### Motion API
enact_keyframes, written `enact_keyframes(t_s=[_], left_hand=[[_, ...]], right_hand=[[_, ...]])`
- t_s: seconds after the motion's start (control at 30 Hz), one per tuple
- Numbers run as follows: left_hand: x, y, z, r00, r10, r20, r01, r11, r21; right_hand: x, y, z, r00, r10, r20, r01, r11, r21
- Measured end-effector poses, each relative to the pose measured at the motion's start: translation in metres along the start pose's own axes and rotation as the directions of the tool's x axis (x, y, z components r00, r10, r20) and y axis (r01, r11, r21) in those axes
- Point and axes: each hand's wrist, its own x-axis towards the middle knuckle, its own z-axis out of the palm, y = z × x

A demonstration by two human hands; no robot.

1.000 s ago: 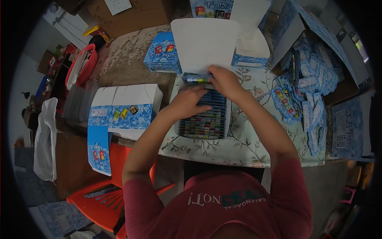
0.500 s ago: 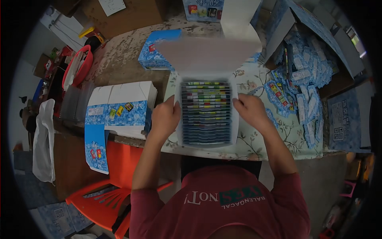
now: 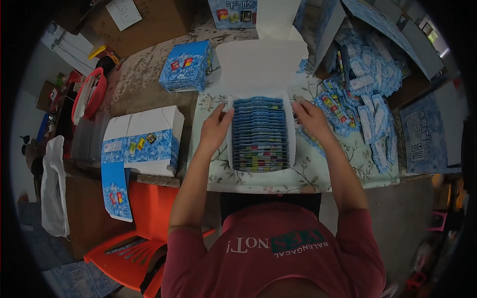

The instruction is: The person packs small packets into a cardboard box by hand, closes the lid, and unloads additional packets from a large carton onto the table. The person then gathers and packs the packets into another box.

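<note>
An open white box stands on the flowered cloth in front of me, its lid raised at the back. Rows of blue packets stand on edge inside it, filling it from front to back. Beside the box's left wall is my left hand, fingers a little apart and holding nothing. My right hand is at the right wall near the back corner, also loosely open and empty. Whether the fingertips touch the walls I cannot tell.
Loose blue packets spill from a large tipped carton at the right. Flat folded boxes are stacked at the left. A closed blue box sits behind them. An orange chair is below the table's left edge.
Both hands left the packets, gripped the box's sides, then loosened. The box tilted up half a second ago and now lies lower, its lid leaning back.
</note>
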Motion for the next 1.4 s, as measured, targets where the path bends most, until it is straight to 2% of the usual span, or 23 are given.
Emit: enact_keyframes(t_s=[0.03, 0.07, 0.13, 0.2, 0.27, 0.33, 0.37, 0.5, 0.53, 0.6, 0.67, 0.77, 0.87, 0.93, 1.0, 1.07, 1.13, 1.2, 1.27, 1.3, 1.33, 1.37, 1.4], left_hand=[[0.011, -0.015, 0.009, 0.994, 0.020, -0.106, -0.052, 0.952, -0.302], [0.021, -0.020, 0.011, 0.995, 0.019, -0.101, -0.049, 0.953, -0.298], [0.042, -0.022, 0.012, 0.916, -0.218, 0.336, 0.391, 0.664, -0.637], [0.047, -0.029, 0.021, 0.933, -0.154, 0.324, 0.333, 0.707, -0.623], [0.041, -0.011, 0.017, 0.945, -0.101, 0.312, 0.278, 0.751, -0.599], [0.059, -0.038, 0.030, 0.970, -0.045, 0.241, 0.133, 0.921, -0.366], [0.057, -0.035, 0.032, 0.968, -0.084, 0.236, 0.171, 0.909, -0.381], [0.031, -0.024, 0.033, 0.965, -0.090, 0.248, 0.215, 0.814, -0.540], [0.014, -0.021, 0.034, 0.967, -0.114, 0.229, 0.229, 0.786, -0.574], [-0.021, -0.035, 0.040, 0.994, -0.026, 0.109, 0.063, 0.935, -0.350], [-0.043, -0.034, 0.040, 0.992, -0.032, 0.126, 0.084, 0.897, -0.434], [-0.063, -0.011, 0.033, 0.985, -0.063, 0.158, 0.134, 0.862, -0.488], [-0.030, -0.021, 0.043, 0.994, -0.110, 0.014, 0.103, 0.872, -0.479], [0.008, -0.044, 0.056, 0.979, -0.179, -0.102, 0.107, 0.865, -0.491], [0.042, -0.055, 0.058, 0.977, 0.153, -0.149, -0.212, 0.780, -0.589], [0.050, -0.046, 0.047, 0.995, 0.081, -0.055, -0.097, 0.746, -0.659], [0.051, -0.043, 0.040, 0.998, 0.005, 0.060, 0.040, 0.697, -0.716], [0.044, -0.051, 0.036, 0.988, 0.150, 0.026, -0.037, 0.404, -0.914], [0.035, -0.062, 0.026, 0.995, 0.062, 0.081, 0.053, 0.367, -0.929], [0.024, -0.068, 0.014, 0.969, 0.233, 0.079, -0.071, 0.572, -0.817], [0.012, -0.069, 0.008, 0.914, 0.388, 0.119, -0.220, 0.719, -0.660], [-0.005, -0.061, 0.005, 0.922, 0.368, 0.121, -0.201, 0.722, -0.662], [-0.028, -0.043, -0.002, 0.869, 0.473, 0.144, -0.419, 0.859, -0.293]], right_hand=[[0.000, -0.005, 0.005, 1.000, 0.012, 0.003, -0.012, 1.000, 0.005], [0.002, -0.018, 0.014, 0.994, 0.101, 0.033, -0.105, 0.985, 0.138], [0.008, -0.028, 0.023, 0.983, 0.168, 0.067, -0.180, 0.947, 0.266], [0.014, -0.020, 0.034, 0.971, 0.195, 0.140, -0.229, 0.926, 0.300], [0.014, -0.008, 0.053, 0.992, 0.123, 0.035, -0.127, 0.977, 0.174], [0.026, 0.006, 0.062, 0.999, 0.049, -0.012, -0.047, 0.991, 0.124], [0.025, 0.007, 0.061, 0.999, 0.035, -0.008, -0.034, 0.996, 0.082], [-0.007, -0.008, 0.051, 0.972, 0.179, 0.154, -0.229, 0.873, 0.431], [-0.025, -0.002, 0.055, 0.975, 0.171, 0.143, -0.213, 0.903, 0.372], [-0.072, 0.017, 0.061, 0.989, 0.092, 0.120, -0.128, 0.932, 0.340], [-0.085, 0.010, 0.060, 0.994, 0.011, 0.109, -0.051, 0.929, 0.367], [-0.094, -0.007, 0.056, 0.973, 0.062, 0.224, -0.166, 0.861, 0.481], [-0.051, -0.035, 0.051, 0.985, 0.135, 0.110, -0.171, 0.881, 0.442], [-0.005, -0.007, 0.056, 0.974, 0.225, 0.036, -0.196, 0.743, 0.640], [0.028, 0.029, 0.060, 0.995, 0.093, 0.039, -0.095, 0.731, 0.676], [0.050, 0.047, 0.055, 0.975, -0.039, 0.217, -0.143, 0.635, 0.759], [0.046, 0.038, 0.052, 0.985, -0.080, 0.152, -0.068, 0.631, 0.773], [0.035, 0.035, 0.041, 0.990, -0.102, 0.098, -0.013, 0.625, 0.780], [0.030, 0.027, 0.021, 0.943, -0.290, 0.165, 0.210, 0.900, 0.383], [0.021, 0.019, 0.014, 0.945, -0.279, 0.174, 0.196, 0.903, 0.383], [0.008, 0.008, 0.008, 0.896, -0.381, 0.226, 0.367, 0.924, 0.105], [-0.007, -0.004, 0.002, 0.832, -0.458, 0.313, 0.523, 0.837, -0.165], [-0.028, -0.020, -0.001, 0.830, -0.448, 0.332, 0.516, 0.843, -0.153]])
